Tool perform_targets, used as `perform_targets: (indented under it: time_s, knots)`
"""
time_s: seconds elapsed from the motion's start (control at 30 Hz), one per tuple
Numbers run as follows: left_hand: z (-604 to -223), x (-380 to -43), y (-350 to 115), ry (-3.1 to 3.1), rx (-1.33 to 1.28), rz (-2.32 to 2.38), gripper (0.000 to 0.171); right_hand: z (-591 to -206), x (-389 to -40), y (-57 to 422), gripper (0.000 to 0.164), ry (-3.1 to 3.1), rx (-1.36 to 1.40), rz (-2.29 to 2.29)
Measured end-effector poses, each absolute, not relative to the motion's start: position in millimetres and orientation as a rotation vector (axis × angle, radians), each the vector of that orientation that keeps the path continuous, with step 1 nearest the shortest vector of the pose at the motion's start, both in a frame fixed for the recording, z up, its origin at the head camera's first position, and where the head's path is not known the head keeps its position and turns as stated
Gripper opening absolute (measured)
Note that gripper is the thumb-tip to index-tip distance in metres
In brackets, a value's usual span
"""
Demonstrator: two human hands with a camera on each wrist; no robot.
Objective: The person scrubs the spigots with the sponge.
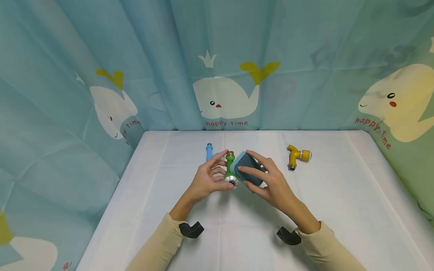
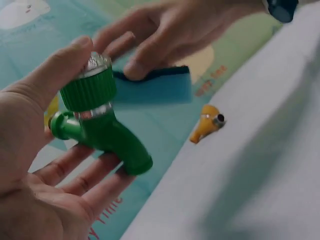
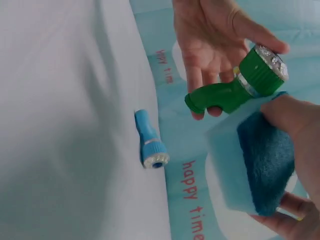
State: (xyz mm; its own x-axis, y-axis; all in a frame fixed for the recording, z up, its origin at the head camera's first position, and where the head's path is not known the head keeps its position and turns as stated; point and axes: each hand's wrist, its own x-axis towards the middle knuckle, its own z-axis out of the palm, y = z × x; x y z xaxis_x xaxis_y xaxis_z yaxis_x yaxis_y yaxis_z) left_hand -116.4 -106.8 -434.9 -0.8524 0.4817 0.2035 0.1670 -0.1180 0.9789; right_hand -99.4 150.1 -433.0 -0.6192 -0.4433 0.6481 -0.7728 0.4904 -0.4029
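Observation:
My left hand (image 1: 207, 178) holds a green faucet (image 2: 107, 127) between the thumb, which lies on its silver-capped knob, and the fingers beneath its body. My right hand (image 1: 276, 184) grips a blue sponge (image 3: 235, 165) with a darker scouring side (image 3: 267, 160). In the head view the sponge is right beside the green faucet, its pale side turned toward it. The right wrist view shows the sponge just below the faucet's knob; whether they touch I cannot tell.
A blue faucet (image 3: 150, 140) lies on the white table (image 1: 162, 177) behind my left hand. The yellow faucet (image 1: 294, 156) lies to the right, toward the back. Light blue curtains (image 1: 162, 56) printed with whales hang behind the table and along its sides.

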Motion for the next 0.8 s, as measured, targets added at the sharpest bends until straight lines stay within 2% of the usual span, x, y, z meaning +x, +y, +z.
perform_targets:
  time_s: [0.27, 0.43, 0.57, 0.8]
  knots:
    - [-438, -116, -105, 1.960, 0.773, 1.968, 0.097, -439, -107, 159, 0.050, -2.330, 0.987, 0.870]
    - [-435, -114, -103, 2.130, 0.834, 1.801, 0.097, -422, -113, 168, 0.053, -2.302, 0.883, 1.173]
    - [-435, -113, -103, 2.244, 0.887, 1.650, 0.092, -405, -117, 168, 0.049, -2.394, 0.983, 1.296]
    - [-441, -113, -105, 2.314, 0.921, 1.542, 0.091, -401, -121, 172, 0.045, -2.512, 1.012, 1.163]
